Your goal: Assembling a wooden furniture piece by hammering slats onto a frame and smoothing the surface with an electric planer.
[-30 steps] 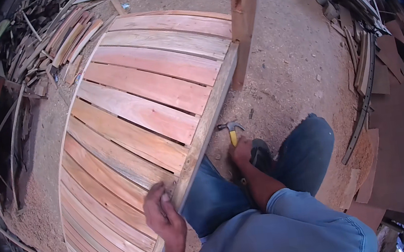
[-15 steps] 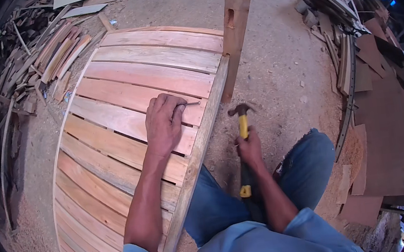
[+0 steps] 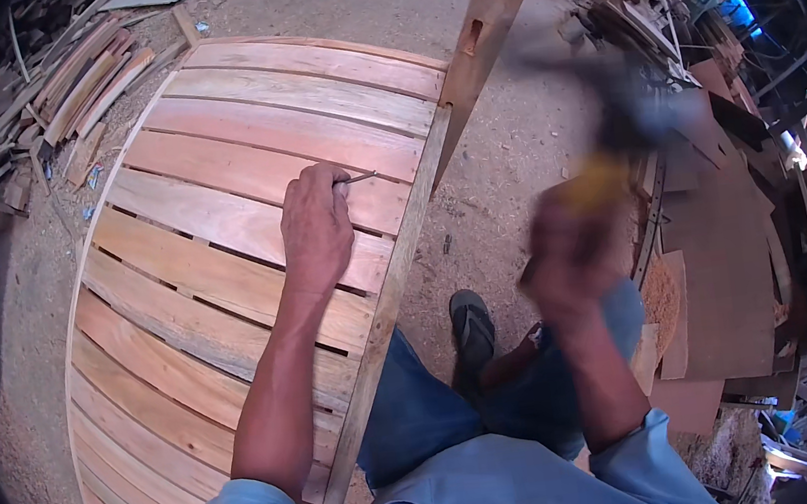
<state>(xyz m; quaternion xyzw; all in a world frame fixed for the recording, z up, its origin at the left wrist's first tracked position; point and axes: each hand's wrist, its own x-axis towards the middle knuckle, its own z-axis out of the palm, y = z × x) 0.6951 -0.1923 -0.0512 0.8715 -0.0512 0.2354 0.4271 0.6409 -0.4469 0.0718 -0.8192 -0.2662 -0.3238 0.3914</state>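
Note:
My left hand rests over a slatted wooden panel, near the ends of its slats. Between its thumb and fingertips is a thin dark nail, slanting toward the panel's right-hand side rail. Off to the right, above my knee, my right hand is closed around a claw hammer with a yellow and black handle. Motion smears the hammer's head and the fingers on it, so its exact angle is hard to make out.
A wooden post with a cut slot rises at the panel's far right corner. Scrap wood is heaped at the far left. Flat brown sheets and sawdust lie on the right. My sandalled foot is beside the panel.
My right hand has swung the hammer up and to the right from between my knees. The left hand keeps the nail, which now tilts upward more. The whole view has shifted slightly.

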